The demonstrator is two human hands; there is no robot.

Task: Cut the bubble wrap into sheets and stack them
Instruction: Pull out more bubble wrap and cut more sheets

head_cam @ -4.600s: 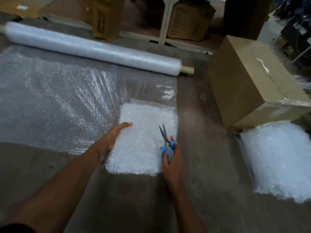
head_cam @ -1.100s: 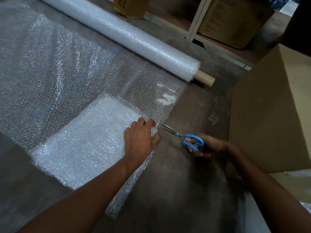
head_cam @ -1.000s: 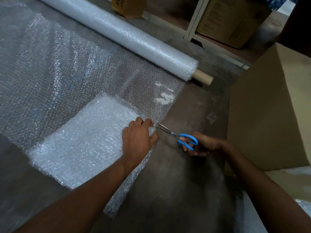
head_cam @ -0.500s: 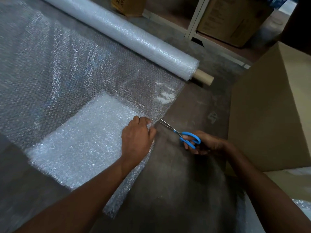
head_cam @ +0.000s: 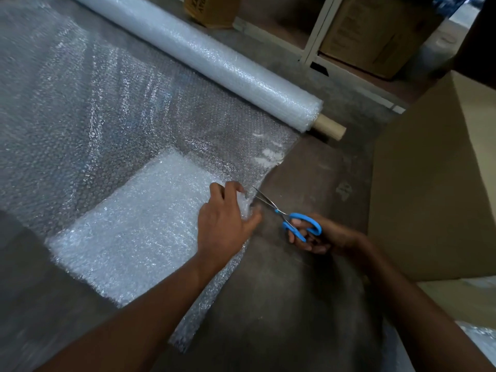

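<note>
Concrete floor [head_cam: 295, 304] (dusty): left hand [head_cam: 225, 224] pinches bubble wrap [head_cam: 107, 130], right hand [head_cam: 322, 234] grips scissors [head_cam: 292, 220].

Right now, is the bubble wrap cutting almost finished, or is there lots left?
Lots left. Done: a thick white stack of sheets lies on the unrolled wrap. In hand: the left hand holds the wrap's edge by the stack while the right hand brings the scissors to that edge. Left: the cut looks barely begun, and the roll is still fat.
</note>
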